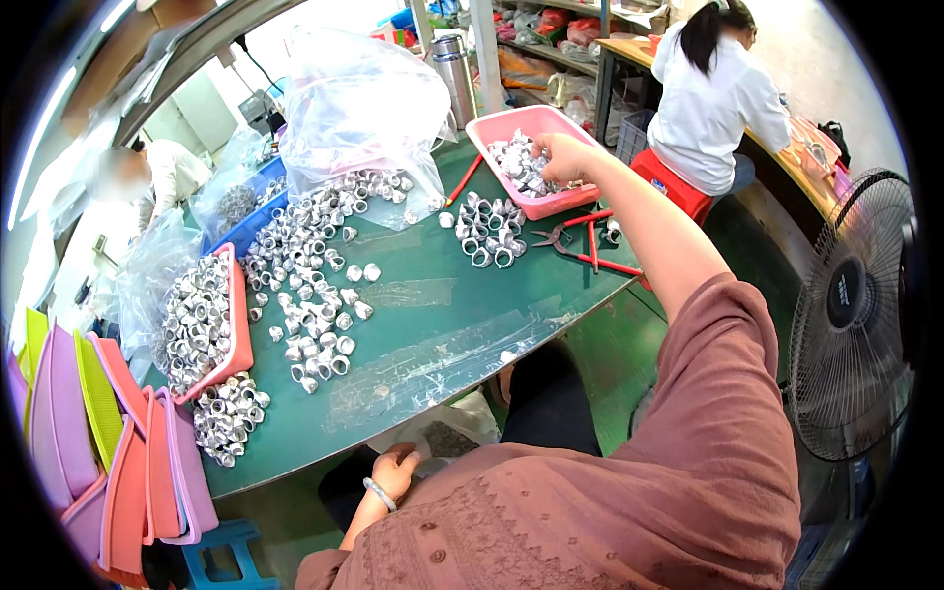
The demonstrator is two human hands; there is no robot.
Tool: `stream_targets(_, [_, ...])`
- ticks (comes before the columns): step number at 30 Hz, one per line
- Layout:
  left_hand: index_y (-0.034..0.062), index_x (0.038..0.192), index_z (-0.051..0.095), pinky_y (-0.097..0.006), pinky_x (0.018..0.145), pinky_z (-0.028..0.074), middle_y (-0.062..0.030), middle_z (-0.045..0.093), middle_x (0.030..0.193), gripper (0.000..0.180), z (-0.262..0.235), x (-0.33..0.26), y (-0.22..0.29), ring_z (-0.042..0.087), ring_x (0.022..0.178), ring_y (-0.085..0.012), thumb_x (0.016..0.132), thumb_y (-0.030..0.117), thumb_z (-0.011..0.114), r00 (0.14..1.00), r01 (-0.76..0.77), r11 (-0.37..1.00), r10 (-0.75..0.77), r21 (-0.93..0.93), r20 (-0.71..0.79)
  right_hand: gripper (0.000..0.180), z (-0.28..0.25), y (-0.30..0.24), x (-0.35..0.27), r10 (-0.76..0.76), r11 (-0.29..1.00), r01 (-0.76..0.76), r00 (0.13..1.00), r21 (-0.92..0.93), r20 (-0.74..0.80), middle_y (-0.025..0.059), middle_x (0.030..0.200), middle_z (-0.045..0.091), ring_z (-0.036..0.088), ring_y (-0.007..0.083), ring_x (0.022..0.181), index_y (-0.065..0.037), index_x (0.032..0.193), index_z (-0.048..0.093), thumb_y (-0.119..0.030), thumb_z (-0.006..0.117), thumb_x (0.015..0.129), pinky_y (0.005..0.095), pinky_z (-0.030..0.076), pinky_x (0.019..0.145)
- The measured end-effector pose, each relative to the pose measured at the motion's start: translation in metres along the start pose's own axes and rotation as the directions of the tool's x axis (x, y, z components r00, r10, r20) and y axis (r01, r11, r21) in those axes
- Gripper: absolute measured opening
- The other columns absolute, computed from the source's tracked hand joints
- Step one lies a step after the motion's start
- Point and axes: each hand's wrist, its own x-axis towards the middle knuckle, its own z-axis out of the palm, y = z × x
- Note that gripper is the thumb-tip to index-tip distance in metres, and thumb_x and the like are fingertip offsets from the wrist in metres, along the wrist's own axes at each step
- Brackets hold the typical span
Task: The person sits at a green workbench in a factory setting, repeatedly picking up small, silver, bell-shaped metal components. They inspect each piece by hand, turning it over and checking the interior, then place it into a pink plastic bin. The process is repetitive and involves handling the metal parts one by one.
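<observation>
At the far right of the table, my right hand [565, 160] reaches into a pink plastic basket [541, 206] of small silver ring-shaped metal pieces [513, 162]. Its fingers are bent down onto the pieces; whatever they grip is too small to make out. More of these pieces [489, 232] sit in a cluster just in front of the basket. Low by my lap, below the table edge, is my left hand [396, 474], wearing a pale bracelet [380, 495]. Its fingers are curled beside a clear plastic bag [462, 423], and what lies in them is hidden.
Red-handled pliers [560, 238] and a red pencil-like stick [464, 181] lie near the basket. Loose silver pieces [315, 324] cover the table's left, beside another filled pink basket [239, 324]. A steel flask [453, 79] stands behind. A fan [848, 305] and a seated person [703, 108] are right.
</observation>
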Motion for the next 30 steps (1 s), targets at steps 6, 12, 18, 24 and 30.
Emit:
stream_targets(6, [-0.0006, 0.119, 0.059, -0.039, 0.095, 0.043, -0.0204, 0.06, 0.12, 0.048, 0.001, 0.0, 0.008, 0.057, 0.111, -0.0344, 0.089, 0.036, 0.053, 0.994, -0.096, 0.916, 0.071, 0.39, 0.078, 0.043, 0.019, -0.004, -0.004, -0.145, 0.989, 0.144, 0.965, -0.022, -0.219, 0.0176, 0.1, 0.066, 0.062, 0.0288, 0.098, -0.001, 0.106, 0.06, -0.001, 0.059, 0.063, 0.0384, 0.047, 0.086])
stream_targets(12, [-0.0002, 0.117, 0.06, -0.039, 0.092, 0.045, -0.0205, 0.061, 0.117, 0.049, 0.008, 0.011, -0.002, 0.058, 0.109, -0.0339, 0.086, 0.038, 0.057, 0.99, -0.131, 0.943, 0.109, 0.305, 0.088, 0.024, 0.008, 0.024, -0.003, 0.145, 0.826, -0.015, 0.972, 0.563, -0.187, 0.0032, 0.071, 0.052, 0.047, 0.0108, 0.049, -0.005, 0.095, 0.056, 0.002, 0.052, 0.073, 0.0263, 0.035, 0.04])
stream_targets(18, [-0.0045, 0.115, 0.06, -0.035, 0.087, 0.048, -0.0221, 0.065, 0.109, 0.043, -0.001, -0.001, -0.002, 0.063, 0.1, -0.0289, 0.086, 0.028, 0.059, 0.991, -0.133, 0.927, 0.129, 0.351, 0.036, 0.023, -0.014, 0.01, -0.03, -0.025, 0.848, 0.19, 0.947, 0.495, -0.32, 0.003, 0.081, 0.058, 0.053, 0.0094, 0.065, 0.0, 0.102, 0.055, -0.003, 0.054, 0.079, 0.0257, 0.044, 0.055])
stream_targets(24, [-0.0058, 0.117, 0.058, -0.036, 0.086, 0.048, -0.0218, 0.064, 0.111, 0.044, -0.002, 0.0, 0.008, 0.063, 0.102, -0.0294, 0.088, 0.027, 0.059, 0.994, -0.094, 0.972, 0.078, 0.218, 0.079, 0.024, -0.04, 0.013, -0.14, -0.101, 0.968, 0.143, 0.974, 0.206, -0.203, -0.0037, 0.076, 0.053, 0.046, 0.0024, 0.067, -0.005, 0.101, 0.059, -0.004, 0.057, 0.078, 0.0199, 0.037, 0.057])
stream_targets(30, [-0.0035, 0.119, 0.058, -0.037, 0.085, 0.049, -0.0217, 0.063, 0.113, 0.044, -0.001, 0.005, 0.022, 0.063, 0.101, -0.0306, 0.088, 0.028, 0.06, 0.989, -0.127, 0.965, 0.105, 0.229, 0.106, 0.035, 0.015, 0.09, -0.159, 0.121, 0.968, -0.192, 0.921, -0.161, -0.371, 0.0174, 0.094, 0.066, 0.063, 0.0346, 0.092, -0.004, 0.108, 0.063, -0.006, 0.061, 0.073, 0.0407, 0.05, 0.082])
